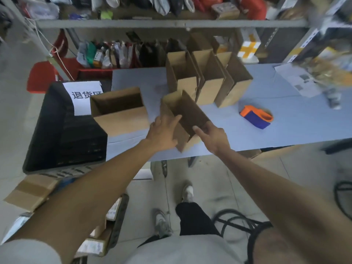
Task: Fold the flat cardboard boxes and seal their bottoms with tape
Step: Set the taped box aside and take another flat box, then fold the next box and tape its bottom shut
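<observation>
As both arms reach | left hand [163,134], right hand [214,138] hold box [187,113]

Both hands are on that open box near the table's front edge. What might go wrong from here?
1. The held box is tilted and sits near the front edge of the table; if the left hand or right hand slips, it may drop to the floor.
2. Three upright boxes stand close behind it; a push forward might topple them.
3. The tape dispenser lies off to the right, so reaching it means freeing a hand.
</observation>
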The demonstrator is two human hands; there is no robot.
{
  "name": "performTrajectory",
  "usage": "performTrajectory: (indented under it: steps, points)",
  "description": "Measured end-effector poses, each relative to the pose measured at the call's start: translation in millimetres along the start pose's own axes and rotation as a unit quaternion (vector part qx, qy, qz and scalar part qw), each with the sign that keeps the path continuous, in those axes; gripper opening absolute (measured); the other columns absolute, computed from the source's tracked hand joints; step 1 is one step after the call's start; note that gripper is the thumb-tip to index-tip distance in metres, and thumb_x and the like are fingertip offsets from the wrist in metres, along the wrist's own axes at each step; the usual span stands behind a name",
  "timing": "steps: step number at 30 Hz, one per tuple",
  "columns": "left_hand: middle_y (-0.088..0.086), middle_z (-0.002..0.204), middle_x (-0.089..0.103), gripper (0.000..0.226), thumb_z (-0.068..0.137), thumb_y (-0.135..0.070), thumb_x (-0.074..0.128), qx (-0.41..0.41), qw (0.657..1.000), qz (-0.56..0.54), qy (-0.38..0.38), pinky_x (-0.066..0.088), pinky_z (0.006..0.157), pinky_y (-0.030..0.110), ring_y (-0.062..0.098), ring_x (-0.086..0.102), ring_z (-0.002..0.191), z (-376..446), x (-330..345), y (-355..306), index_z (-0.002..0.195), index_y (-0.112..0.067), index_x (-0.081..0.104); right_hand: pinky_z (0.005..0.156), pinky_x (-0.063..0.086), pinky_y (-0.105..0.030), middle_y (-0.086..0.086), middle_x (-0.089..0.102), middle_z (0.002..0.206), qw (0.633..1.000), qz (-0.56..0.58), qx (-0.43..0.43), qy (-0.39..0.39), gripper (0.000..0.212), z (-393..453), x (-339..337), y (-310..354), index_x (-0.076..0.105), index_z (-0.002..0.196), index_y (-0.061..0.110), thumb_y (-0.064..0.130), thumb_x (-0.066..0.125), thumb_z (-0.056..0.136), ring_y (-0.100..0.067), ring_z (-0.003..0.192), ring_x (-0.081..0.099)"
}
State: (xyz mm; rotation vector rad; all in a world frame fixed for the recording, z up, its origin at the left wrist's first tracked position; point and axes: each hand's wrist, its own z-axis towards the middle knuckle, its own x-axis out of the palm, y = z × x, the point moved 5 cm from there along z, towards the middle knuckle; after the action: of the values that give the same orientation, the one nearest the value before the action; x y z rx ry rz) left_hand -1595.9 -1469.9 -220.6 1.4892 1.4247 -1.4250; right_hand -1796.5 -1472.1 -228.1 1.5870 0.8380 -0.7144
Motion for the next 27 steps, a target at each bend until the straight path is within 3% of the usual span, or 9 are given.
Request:
performTrajectory:
  steps: [4, 6, 10, 13, 15, 18, 21, 25, 27]
  points:
    - [0.017, 0.16, -0.007, 0.099, 0.085, -0.054, 0.063, -0.047, 0.992, -0.114, -0.023, 0.025, 0.112, 0.053, 0.044, 0.004, 0.145, 6.1, -7.4, 3.6, 0.153, -0.034, -0.006, 0.054, 0.04, -0.026, 0.0, 0.064, 0.084, 0.998, 0.0, 0.055, -0.034, 0.019, -6.0, -22.9, -33.4, 0.054, 0.092, 0.023, 0.041, 0.054, 0.089, -0.017, 0.071, 0.056]
    - [0.014, 0.162, 0.0, 0.1, 0.086, -0.052, 0.065, -0.07, 0.972, -0.224, -0.018, 0.029, 0.111, 0.049, 0.04, 0.013, 0.146, 17.1, -13.4, 4.7, 0.152, -0.037, -0.007, 0.054, 0.043, -0.029, -0.006, 0.063, 0.087, 0.996, 0.013, 0.07, -0.053, 0.011, -4.6, -33.4, -45.5, 0.05, 0.097, 0.022, 0.024, 0.052, 0.086, -0.019, 0.069, 0.055]
    - [0.011, 0.158, 0.026, 0.098, 0.089, -0.044, 0.066, -0.078, 0.931, -0.357, 0.02, 0.036, 0.094, 0.026, 0.032, 0.043, 0.134, 38.5, -18.0, -7.4, 0.153, -0.033, -0.007, 0.048, 0.052, -0.033, -0.01, 0.063, 0.093, 0.992, 0.091, 0.045, -0.069, 0.049, 4.4, -48.5, -51.5, 0.034, 0.12, 0.031, 0.006, 0.055, 0.084, -0.023, 0.067, 0.059]
    - [0.011, 0.145, 0.044, 0.073, 0.087, -0.044, 0.067, -0.091, 0.915, -0.391, 0.038, 0.042, 0.104, 0.033, 0.03, 0.046, 0.131, 48.5, -8.0, -17.6, 0.148, -0.023, 0.031, 0.059, 0.055, -0.031, -0.001, 0.057, 0.106, 0.992, 0.114, 0.036, -0.026, 0.078, 16.7, -56.3, -57.4, 0.025, 0.146, 0.033, 0.003, 0.06, 0.083, -0.023, 0.082, 0.061]
    - [0.005, 0.124, 0.058, 0.049, 0.087, -0.048, 0.065, -0.11, 0.9, -0.421, 0.025, 0.051, 0.092, 0.035, 0.024, 0.056, 0.114, 53.7, -3.4, -23.3, 0.125, -0.018, 0.056, 0.063, 0.052, -0.026, -0.004, 0.059, 0.116, 0.991, 0.125, 0.044, -0.009, 0.064, 25.3, -60.6, -68.1, 0.042, 0.139, 0.027, 0.005, 0.059, 0.082, -0.026, 0.094, 0.061]
    - [0.003, 0.102, 0.06, 0.043, 0.09, -0.053, 0.058, -0.12, 0.89, -0.439, -0.001, 0.047, 0.081, 0.034, 0.019, 0.057, 0.093, 58.3, 3.1, -34.0, 0.104, -0.013, 0.061, 0.07, 0.052, -0.03, -0.004, 0.062, 0.111, 0.966, 0.237, 0.107, 0.007, 0.033, 34.5, -60.0, -87.2, 0.058, 0.115, 0.021, 0.024, 0.057, 0.082, -0.028, 0.102, 0.062]
    - [0.012, 0.113, 0.056, 0.033, 0.087, -0.039, 0.069, -0.13, 0.914, -0.385, -0.004, 0.044, 0.08, 0.03, 0.026, 0.058, 0.099, 63.0, 17.9, -43.2, 0.106, -0.017, 0.054, 0.077, 0.05, -0.036, -0.002, 0.062, 0.103, 0.947, 0.286, 0.147, -0.003, 0.029, 44.2, -61.7, -101.4, 0.057, 0.107, 0.016, 0.033, 0.06, 0.084, -0.028, 0.104, 0.061]
    - [0.016, 0.13, 0.043, 0.089, 0.076, -0.029, 0.082, -0.164, 0.911, -0.379, 0.027, 0.048, 0.096, 0.037, 0.031, 0.052, 0.112, 65.8, 38.2, -56.7, 0.145, -0.02, 0.026, 0.08, 0.043, -0.029, -0.002, 0.059, 0.117, 0.958, 0.243, 0.141, 0.048, 0.061, 50.0, -59.0, -123.4, 0.045, 0.136, 0.013, 0.016, 0.069, 0.081, -0.023, 0.105, 0.058]
    - [0.017, 0.136, 0.034, 0.105, 0.074, -0.029, 0.083, -0.177, 0.917, -0.354, 0.043, 0.04, 0.096, 0.03, 0.029, 0.047, 0.113, 66.8, 47.4, -62.1, 0.152, -0.024, 0.014, 0.081, 0.043, -0.028, -0.003, 0.06, 0.117, 0.962, 0.224, 0.133, 0.076, 0.059, 50.9, -55.7, -134.5, 0.049, 0.136, 0.013, 0.01, 0.068, 0.08, -0.024, 0.107, 0.059]
